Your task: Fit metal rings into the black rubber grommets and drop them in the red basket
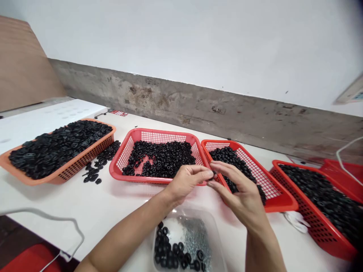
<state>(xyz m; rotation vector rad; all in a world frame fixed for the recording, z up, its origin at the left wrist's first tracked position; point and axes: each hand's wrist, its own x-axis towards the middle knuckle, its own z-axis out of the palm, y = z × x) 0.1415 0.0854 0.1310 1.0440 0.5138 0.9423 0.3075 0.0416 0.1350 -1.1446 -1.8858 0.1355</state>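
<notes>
My left hand (188,182) and my right hand (241,189) meet fingertip to fingertip over the front edge of the red baskets. Pinched between them is a small black ring-like part (213,175), mostly covered by the fingers. Below my wrists sits a clear plastic box (217,230), with black rings (172,253) on its left side and tiny shiny metal pieces (198,234) on its right. Just behind my left hand, a red basket (116,168) holds many small black rings. Another red basket (279,200), partly behind my right hand, contains black ring-like parts.
An orange basket (56,177) heaped with flat black pieces stands at left, with loose black pieces (98,166) beside it. A further red basket (317,226) is at far right. A white crumpled item (296,221) and a cable (70,221) lie on the white table (113,211).
</notes>
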